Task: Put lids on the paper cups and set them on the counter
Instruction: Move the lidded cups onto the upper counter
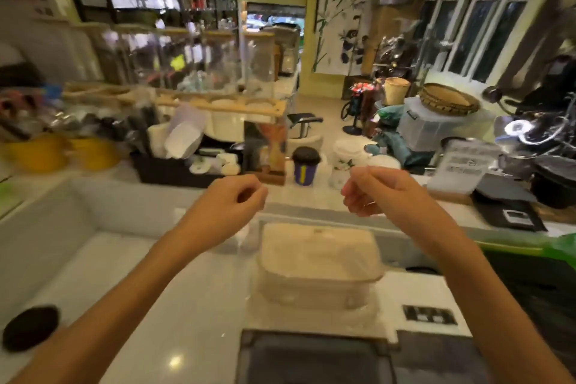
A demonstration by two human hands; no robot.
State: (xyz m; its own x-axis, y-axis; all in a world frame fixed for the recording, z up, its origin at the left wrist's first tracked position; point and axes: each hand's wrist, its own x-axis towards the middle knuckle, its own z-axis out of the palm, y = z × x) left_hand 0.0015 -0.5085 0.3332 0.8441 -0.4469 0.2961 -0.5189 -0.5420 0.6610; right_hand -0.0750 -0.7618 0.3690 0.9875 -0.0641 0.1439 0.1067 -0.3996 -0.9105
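A purple paper cup (304, 170) with a black lid stands on the raised counter (296, 196), just beyond my hands. To its right stands a white lidded cup (346, 162) with a leaf print, and a second white lid (384, 161) shows behind my right hand. My left hand (232, 196) hovers left of the purple cup with its fingers curled and nothing in it. My right hand (378, 192) hovers in front of the white cups, fingers curled, holding nothing I can see. A loose black lid (31, 327) lies on the lower worktop at the far left.
A clear plastic box (318, 262) with a cream lid sits on the lower worktop between my forearms. A black organiser (174, 170) with white cups and lids stands at the counter's left, next to a wooden menu stand (265, 150). A sign holder (464, 165) stands at the right.
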